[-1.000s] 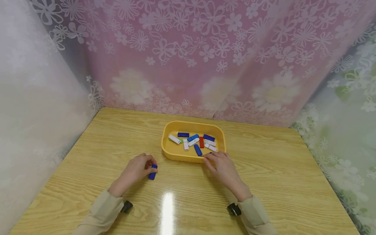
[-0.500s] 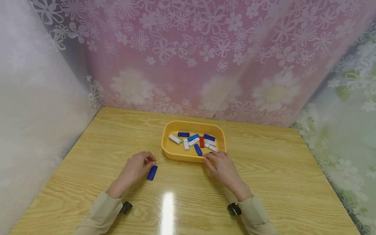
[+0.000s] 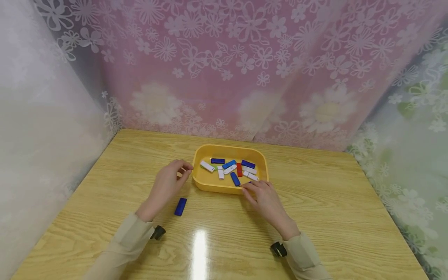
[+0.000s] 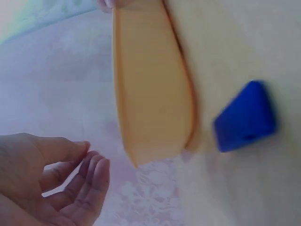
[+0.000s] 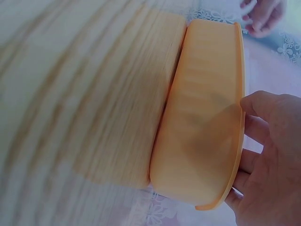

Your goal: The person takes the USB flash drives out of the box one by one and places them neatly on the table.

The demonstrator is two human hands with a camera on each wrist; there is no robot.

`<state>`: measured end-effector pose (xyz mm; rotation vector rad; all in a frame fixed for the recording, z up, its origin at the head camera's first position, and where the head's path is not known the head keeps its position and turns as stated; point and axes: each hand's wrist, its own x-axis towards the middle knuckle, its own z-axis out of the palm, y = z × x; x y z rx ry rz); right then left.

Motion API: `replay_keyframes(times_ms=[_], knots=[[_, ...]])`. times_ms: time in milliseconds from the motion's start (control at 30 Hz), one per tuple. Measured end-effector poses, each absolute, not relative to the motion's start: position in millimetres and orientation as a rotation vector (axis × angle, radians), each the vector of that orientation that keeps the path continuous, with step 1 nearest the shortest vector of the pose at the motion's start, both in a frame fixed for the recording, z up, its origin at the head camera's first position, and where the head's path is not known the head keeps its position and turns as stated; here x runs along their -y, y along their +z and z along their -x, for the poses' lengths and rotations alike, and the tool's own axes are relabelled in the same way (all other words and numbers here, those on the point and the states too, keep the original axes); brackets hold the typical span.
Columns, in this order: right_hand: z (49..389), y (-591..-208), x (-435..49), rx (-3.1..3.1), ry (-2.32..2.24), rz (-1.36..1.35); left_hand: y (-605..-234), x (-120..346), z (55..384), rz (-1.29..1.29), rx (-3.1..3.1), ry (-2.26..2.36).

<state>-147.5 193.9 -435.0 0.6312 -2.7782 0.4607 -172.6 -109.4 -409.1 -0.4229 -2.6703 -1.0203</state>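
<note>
A yellow plastic basket (image 3: 215,188) holds several USB sticks in white, blue, red and green. My right hand (image 3: 264,200) grips its front rim near the right corner; in the right wrist view the thumb lies outside the basket wall (image 5: 202,89) and the fingers are behind the rim. My left hand (image 3: 166,186) hovers by the basket's left end, fingers loosely bent, with nothing held. Below it on the table lies a dark blue USB stick (image 3: 180,207), which appears large and blurred as a blue block (image 4: 247,117) in the left wrist view.
The wood-grain table (image 3: 315,217) carries the basket toward its back. A pink floral curtain (image 3: 224,77) hangs behind the table, with pale curtains (image 3: 45,136) at both sides. Inside the basket, a red USB stick (image 3: 239,170) lies among white and blue ones.
My left hand has let go of the dark blue USB stick on the table and moved up and right to the basket's left end. The right hand stays on the rim.
</note>
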Motion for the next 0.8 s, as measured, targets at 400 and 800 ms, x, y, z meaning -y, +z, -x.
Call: replay_keyframes(times_ms=[400,800], knots=[[148,-436,-194,2.781,0.469,-0.627,-390,69,226,0.638,2.72,-0.859],[148,-435,-194,2.78,0.457,-0.622,-412,49,255,0.806,2.927,-0.509]])
